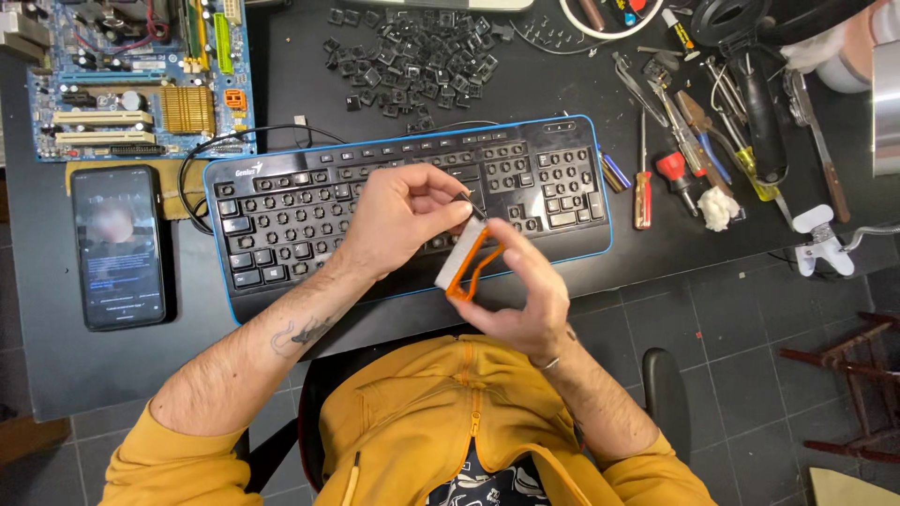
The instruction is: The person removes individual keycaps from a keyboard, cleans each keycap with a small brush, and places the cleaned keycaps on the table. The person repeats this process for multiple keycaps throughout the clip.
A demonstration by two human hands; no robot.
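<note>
Orange-framed tool (pixel 472 262), with a pale grey block along its left side, sits over the near edge of the black keyboard (pixel 309 211), long axis running near-left to far-right. The right hand (pixel 522 300) grips its near end with fingers curled shut. The left hand (pixel 403 217) pinches a thin dark pin (pixel 474 208) at its far tip. Farther off lie loose black keycaps (pixel 412 56), a green motherboard (pixel 141 75) far left, hand tools (pixel 698 131) far right.
</note>
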